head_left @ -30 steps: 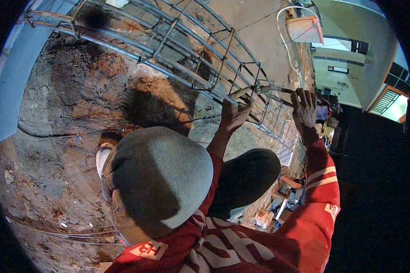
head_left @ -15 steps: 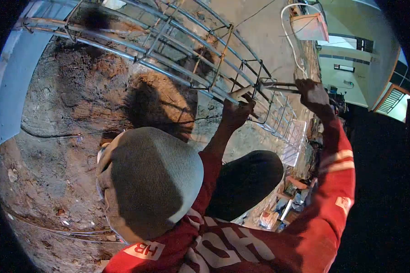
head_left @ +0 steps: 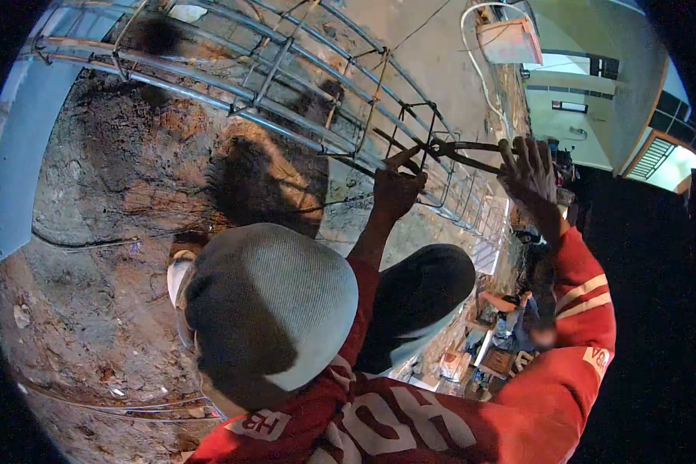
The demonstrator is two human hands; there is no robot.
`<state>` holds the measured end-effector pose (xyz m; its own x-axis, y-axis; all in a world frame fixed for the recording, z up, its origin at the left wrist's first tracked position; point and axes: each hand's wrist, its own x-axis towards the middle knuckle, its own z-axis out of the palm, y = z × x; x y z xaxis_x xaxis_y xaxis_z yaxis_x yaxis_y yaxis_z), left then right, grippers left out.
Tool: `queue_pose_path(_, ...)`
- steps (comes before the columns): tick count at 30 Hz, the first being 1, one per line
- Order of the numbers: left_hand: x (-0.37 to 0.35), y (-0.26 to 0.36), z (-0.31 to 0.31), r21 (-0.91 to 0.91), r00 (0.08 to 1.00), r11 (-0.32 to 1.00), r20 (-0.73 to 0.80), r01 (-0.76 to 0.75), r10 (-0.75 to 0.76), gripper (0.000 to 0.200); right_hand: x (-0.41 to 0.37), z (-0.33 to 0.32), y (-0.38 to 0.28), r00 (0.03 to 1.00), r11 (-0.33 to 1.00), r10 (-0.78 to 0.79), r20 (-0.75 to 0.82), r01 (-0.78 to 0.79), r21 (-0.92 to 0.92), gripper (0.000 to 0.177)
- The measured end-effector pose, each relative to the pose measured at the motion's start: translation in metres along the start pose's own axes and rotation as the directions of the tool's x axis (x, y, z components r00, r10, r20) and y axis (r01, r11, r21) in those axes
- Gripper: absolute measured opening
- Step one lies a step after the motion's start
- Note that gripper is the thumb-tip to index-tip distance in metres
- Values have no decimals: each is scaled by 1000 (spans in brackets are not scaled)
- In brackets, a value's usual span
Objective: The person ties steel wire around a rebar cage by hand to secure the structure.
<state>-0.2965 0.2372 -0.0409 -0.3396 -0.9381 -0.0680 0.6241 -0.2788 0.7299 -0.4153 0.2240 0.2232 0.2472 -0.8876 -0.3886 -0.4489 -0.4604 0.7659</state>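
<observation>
Steel pincers have their jaws at a corner of a rebar cage, with the two handles spread apart. My right hand is open at the handle ends, fingers stretched and spread; how far it still touches the handles is hard to see. My left hand is closed at the cage's near lower bar, beside the jaws, with one finger reaching along toward them. What lies inside its curled fingers is partly hidden. The cage is made of long bars with square stirrups.
A cap and a red sleeve fill the foreground. Rough soil lies at left beside a pale blue panel. Thin cables cross the ground. Behind the right arm are a crate and clutter. A lit building stands at upper right.
My right hand has loosened from its closed grip on the pincer handles and spread its fingers. The handles have moved apart. My left hand stays at the cage; the view has shifted slightly.
</observation>
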Motion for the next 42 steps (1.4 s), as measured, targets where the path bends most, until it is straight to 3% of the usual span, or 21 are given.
queue_pose_path(3, -4, 8, -1, -81, 999, 996, -9, 34, -35, 51, -4, 1, -9, 992, 991, 124, -24, -125, -48, 60)
queue_pose_path(7, -3, 14, -4, -62, 998, 996, 11, 57, -56, 51, -6, 23, 4, 978, 980, 164, 128, -176, 94, 50)
queue_pose_path(12, -2, 7, -1, -53, 993, 992, 13, 116, -115, 53, 4, 21, 5, 995, 999, 15, -99, -20, -50, 42)
queue_pose_path(15, -1, 3, -2, -6, 999, 999, -2, 48, -48, 53, 5, 30, 8, 998, 997, 69, 11, -68, -31, 42)
queue_pose_path(18, -3, 10, -2, -152, 994, 982, 38, 108, -104, 52, 5, 43, 17, 997, 1000, 29, 77, -30, 8, 42)
queue_pose_path(22, -5, 25, -4, -32, 994, 993, 1, 113, -113, 52, 1, 84, 32, 998, 998, -11, 68, 7, 66, 39)
queue_pose_path(23, -6, 30, -5, -59, 989, 987, 2, 151, -151, 52, -6, 125, 44, 985, 750, 161, 57, -160, 642, 39)
queue_pose_path(24, -5, 27, -4, -60, 988, 987, 2, 152, -152, 52, -10, 148, 50, 941, 186, 301, 151, -213, 959, 40)
queue_pose_path(25, -3, 20, -2, -45, 989, 988, -2, 149, -149, 52, -2, 128, 49, 941, 187, 301, 152, -214, 959, 40)
queue_pose_path(26, -1, 14, 0, -31, 989, 989, -7, 148, -148, 52, 17, 86, 45, 972, 735, 112, 209, -222, 641, 40)
queue_pose_path(27, -1, 9, 0, -32, 989, 988, -5, 149, -149, 52, 26, 62, 42, 933, 995, -14, 359, -23, 99, 40)
queue_pose_path(28, -1, 4, 0, -58, 993, 992, 2, 114, -114, 52, 15, 89, 45, 999, 995, -51, -7, 51, 81, 32)
queue_pose_path(31, -1, 9, -2, -23, 997, 997, 11, 78, -78, 54, 19, 63, 44, 995, 979, -101, -17, 102, 176, 34)
queue_pose_path(32, 0, 15, -5, 39, 996, 996, 13, 83, -84, 55, 25, 51, 44, 966, 972, -35, 257, -27, 234, 39)
queue_pose_path(33, 1, 12, -4, 42, 996, 995, 14, 86, -86, 55, 23, 56, 46, 966, 971, -34, 257, -29, 237, 39)
queue_pose_path(35, 2, 3, 0, -17, 999, 999, -18, 44, -44, 56, 13, 73, 54, 950, 945, -233, 207, 171, 279, 40)
queue_pose_path(36, 0, 15, -4, 108, 1000, 994, -26, -14, 17, 53, 15, 77, 64, 883, 833, -329, 335, 104, 544, 41)
queue_pose_path(37, 1, 6, -3, 117, 997, 991, -39, -60, 65, 51, 53, -22, 29, 377, 675, -188, 907, -621, 398, 47)
queue_pose_path(39, 4, -9, -1, 265, 935, 915, -102, -303, 339, 49, 63, -36, 27, 188, 636, -226, 956, -714, 291, 55)
queue_pose_path(40, 2, -10, 0, 261, 934, 915, -99, -307, 342, 49, 60, -34, 27, 188, 635, -220, 957, -718, 286, 55)
queue_pose_path(42, 3, -9, -2, 121, 995, 990, -63, -70, 79, 52, 53, -17, 29, 364, 697, -235, 901, -583, 417, 54)
